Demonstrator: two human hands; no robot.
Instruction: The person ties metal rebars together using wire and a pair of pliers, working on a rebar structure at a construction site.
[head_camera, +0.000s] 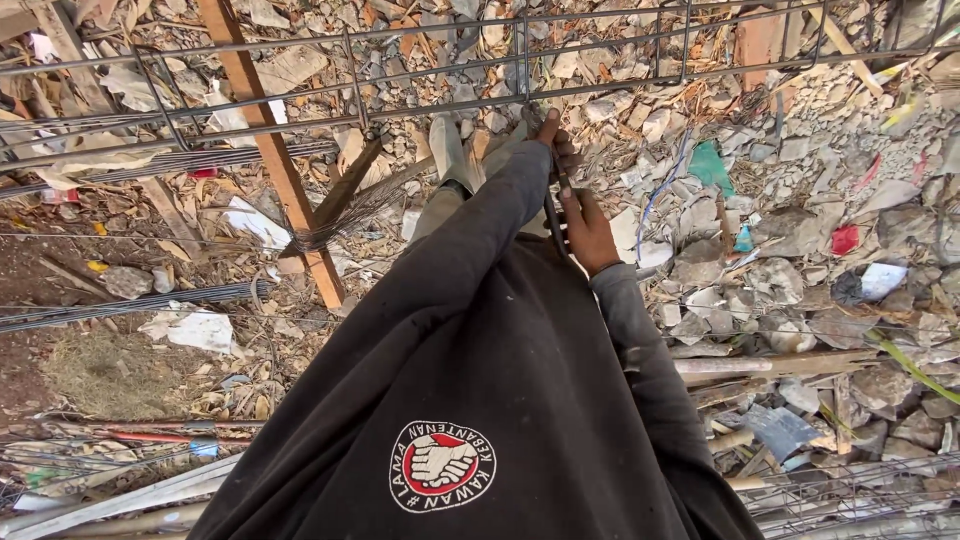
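A steel rebar cage (420, 100) of long bars and stirrups runs across the top of the view. My left hand (553, 135) reaches out of a black sleeve, its fingers closed on the cage where a stirrup (525, 60) crosses a long bar. Just below it, my right hand (588, 232) grips a thin dark tool (551, 212) that points up toward the same crossing. Part of the tool is hidden behind my left sleeve.
A wooden plank (272, 160) slants under the cage on the left, with a bundle of thin wire (335, 225) lying against it. Broken stone and rubble (800, 230) cover the ground on the right. More bars (120, 305) and mesh (860, 495) lie at the left and at the bottom right.
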